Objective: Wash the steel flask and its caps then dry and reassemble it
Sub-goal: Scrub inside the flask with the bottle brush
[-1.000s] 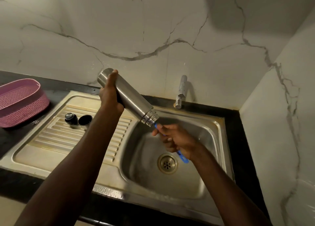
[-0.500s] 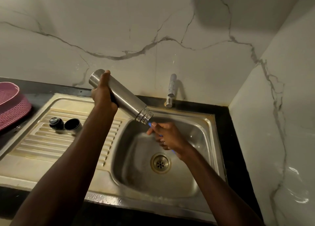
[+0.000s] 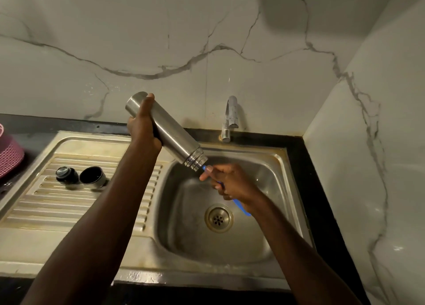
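Note:
My left hand (image 3: 143, 126) grips the steel flask (image 3: 171, 134) near its base, tilted with the open threaded mouth pointing down and right over the sink bowl (image 3: 271, 166). My right hand (image 3: 226, 181) grips a blue brush handle (image 3: 241, 207) whose front end goes into the flask's mouth; the brush head is hidden inside. Two caps stand on the ribbed drainboard (image 3: 69, 203): a small dark inner cap (image 3: 64, 173) and, right beside it, a steel outer cap (image 3: 93, 177) with its open side up.
A steel tap (image 3: 231, 118) rises at the back of the sink, with no water seen running. The drain (image 3: 218, 217) lies under my right wrist. A pink basket (image 3: 9, 155) sits on the dark counter at far left. Marble walls close in behind and to the right.
The view has shifted a little to the right and back. The flask stays tilted in my left hand, and my right hand keeps the brush at its mouth with small movement.

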